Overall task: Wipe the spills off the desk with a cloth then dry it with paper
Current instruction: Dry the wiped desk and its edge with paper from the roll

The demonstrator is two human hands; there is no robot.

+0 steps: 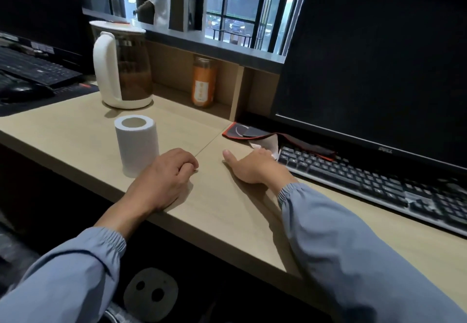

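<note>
Head view: the desk (227,211) runs from 9 o'clock to 4 o'clock across the frame, and I can make out no wet patch on its pale wood.

The left hand (164,178) rests near the front edge, just left of centre, with its fingers curled under. A tiny white fleck shows at the fingertips, and I cannot tell whether the hand pinches anything.

At its 10 o'clock, almost touching it, a paper roll (136,145) stands upright.

The right hand (252,166) lies palm-down at the left hand's 3 o'clock, thumb stretched out. Its fingers reach onto a pale cloth (265,144) at its 1 o'clock. The back of the hand hides them, so I cannot tell whether they grip or merely press.

The cloth lies crumpled against the near-left corner of the keyboard (366,178) and on the edge of a red-trimmed mouse mat (252,132). A kettle (121,67) stands at 11 o'clock and an orange bottle (203,82) at 12, with a Dell monitor (379,57) at 2 o'clock.

The task looks to be at its opening, taking up the cloth, with no wiping done yet. The next move calls for a firm hold on the cloth, then sweeping it over the bare wood between the hands, clear of the keyboard. The roll is already within the left hand's reach for drying.
</note>
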